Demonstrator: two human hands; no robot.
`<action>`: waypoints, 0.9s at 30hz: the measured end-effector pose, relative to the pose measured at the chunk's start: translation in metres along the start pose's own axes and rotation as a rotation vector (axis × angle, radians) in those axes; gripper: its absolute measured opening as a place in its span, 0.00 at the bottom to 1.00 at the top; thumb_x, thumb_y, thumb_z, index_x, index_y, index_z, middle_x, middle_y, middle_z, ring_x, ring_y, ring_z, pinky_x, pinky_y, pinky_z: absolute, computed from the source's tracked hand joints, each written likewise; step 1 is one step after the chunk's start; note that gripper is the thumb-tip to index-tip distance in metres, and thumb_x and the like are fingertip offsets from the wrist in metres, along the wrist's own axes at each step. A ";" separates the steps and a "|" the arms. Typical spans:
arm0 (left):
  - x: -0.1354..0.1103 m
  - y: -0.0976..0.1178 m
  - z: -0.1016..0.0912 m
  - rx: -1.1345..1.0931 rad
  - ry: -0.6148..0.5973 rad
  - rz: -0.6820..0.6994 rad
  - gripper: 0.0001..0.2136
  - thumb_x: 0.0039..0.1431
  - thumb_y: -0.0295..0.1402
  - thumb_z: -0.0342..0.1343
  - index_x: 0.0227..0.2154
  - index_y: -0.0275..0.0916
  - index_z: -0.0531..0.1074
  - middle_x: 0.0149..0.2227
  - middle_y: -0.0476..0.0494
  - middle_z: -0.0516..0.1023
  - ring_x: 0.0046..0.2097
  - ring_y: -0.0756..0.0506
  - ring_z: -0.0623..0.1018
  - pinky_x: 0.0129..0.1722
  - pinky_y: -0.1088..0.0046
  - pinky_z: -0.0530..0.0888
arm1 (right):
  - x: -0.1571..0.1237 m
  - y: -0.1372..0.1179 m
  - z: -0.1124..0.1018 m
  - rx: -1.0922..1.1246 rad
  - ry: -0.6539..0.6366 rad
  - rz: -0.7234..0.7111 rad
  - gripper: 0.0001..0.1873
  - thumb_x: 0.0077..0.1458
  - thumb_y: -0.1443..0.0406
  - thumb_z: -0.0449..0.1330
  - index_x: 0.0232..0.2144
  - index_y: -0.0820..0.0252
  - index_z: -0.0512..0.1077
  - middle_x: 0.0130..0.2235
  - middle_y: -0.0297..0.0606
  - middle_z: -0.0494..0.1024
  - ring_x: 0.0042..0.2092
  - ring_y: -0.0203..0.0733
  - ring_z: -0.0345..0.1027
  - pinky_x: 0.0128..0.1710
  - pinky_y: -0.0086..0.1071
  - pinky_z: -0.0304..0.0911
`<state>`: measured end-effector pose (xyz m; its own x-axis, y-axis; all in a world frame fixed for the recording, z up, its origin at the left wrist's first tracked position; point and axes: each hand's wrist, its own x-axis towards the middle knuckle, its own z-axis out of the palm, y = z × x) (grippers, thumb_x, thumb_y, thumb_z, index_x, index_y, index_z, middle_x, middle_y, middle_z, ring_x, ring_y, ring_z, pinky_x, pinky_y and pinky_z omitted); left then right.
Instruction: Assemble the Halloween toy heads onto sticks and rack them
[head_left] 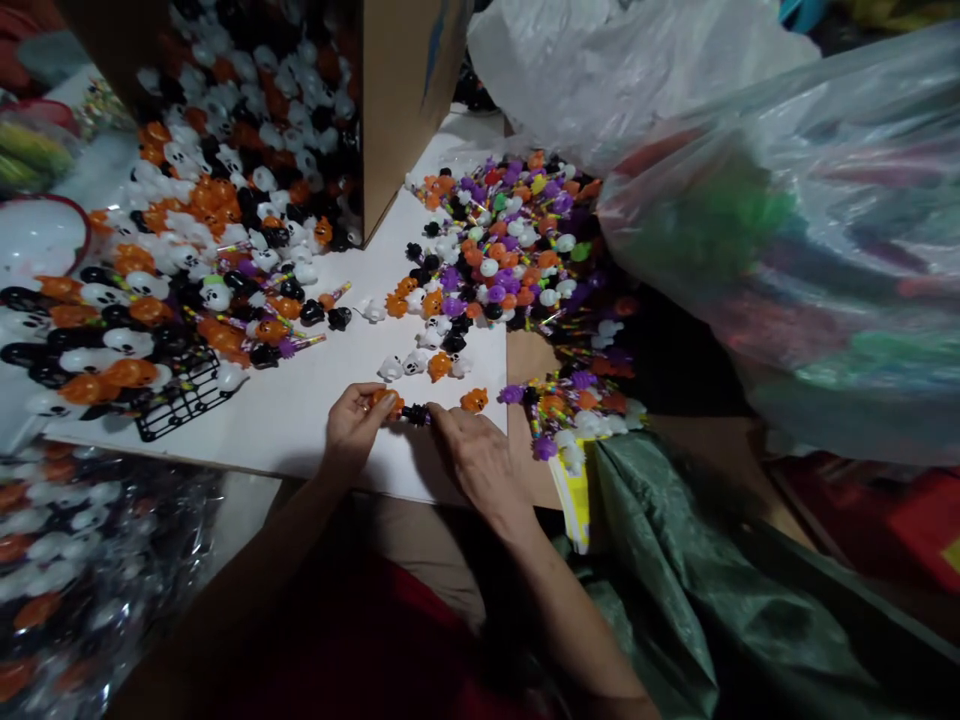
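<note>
Left hand [352, 425] is curled nearly shut, thumb and fingers pinching a small orange pumpkin toy [384, 399], while the right hand [480, 465] reaches across with its fingers closed on a black plastic toy head [415, 414] just beside it. Whether the two pieces are joined is hidden between the fingers. At this scale, a fingertip pinch held low over the desk [247, 440] gives the surest control of such small, glossy, rounded plastic. Another orange pumpkin toy [474, 400] lies just ahead of the right hand, and white ghost toys [412, 362] sit a little farther out. Beyond both hands spreads a loose heap of spiky purple balls [450, 278], pumpkins and ghosts, some on striped sticks. Off to the left is a denser pile of toys [172, 300] beside a black wire rack [184, 398]; far to the right, a crinkled clear plastic bag [787, 230] bulges with more colourful shapes.
</note>
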<state>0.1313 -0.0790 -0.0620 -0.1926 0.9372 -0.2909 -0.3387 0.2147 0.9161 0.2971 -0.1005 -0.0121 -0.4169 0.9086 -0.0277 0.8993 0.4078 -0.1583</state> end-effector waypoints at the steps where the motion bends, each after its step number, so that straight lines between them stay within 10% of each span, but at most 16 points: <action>1: 0.000 0.000 -0.001 -0.003 -0.007 -0.003 0.21 0.42 0.41 0.69 0.36 0.34 0.71 0.29 0.46 0.78 0.28 0.50 0.77 0.33 0.71 0.76 | 0.000 -0.001 0.000 -0.029 0.001 0.004 0.20 0.63 0.74 0.48 0.55 0.62 0.66 0.36 0.43 0.77 0.36 0.42 0.68 0.38 0.32 0.57; 19: -0.001 -0.006 -0.004 -0.009 -0.006 0.013 0.21 0.42 0.41 0.69 0.35 0.35 0.70 0.29 0.46 0.79 0.28 0.50 0.78 0.33 0.70 0.76 | 0.007 0.005 -0.002 -0.087 0.067 -0.149 0.22 0.62 0.75 0.48 0.57 0.64 0.65 0.37 0.45 0.73 0.39 0.46 0.65 0.45 0.39 0.59; 27: -0.007 -0.006 -0.006 0.067 -0.047 0.088 0.17 0.42 0.37 0.67 0.35 0.36 0.72 0.31 0.45 0.79 0.34 0.48 0.78 0.37 0.70 0.76 | 0.005 0.004 0.012 0.328 0.139 -0.089 0.19 0.67 0.59 0.48 0.50 0.65 0.70 0.36 0.44 0.72 0.37 0.43 0.65 0.38 0.34 0.60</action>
<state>0.1294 -0.0886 -0.0671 -0.1745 0.9647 -0.1971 -0.2597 0.1480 0.9543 0.2968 -0.0958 -0.0250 -0.4493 0.8836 0.1318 0.7602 0.4556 -0.4632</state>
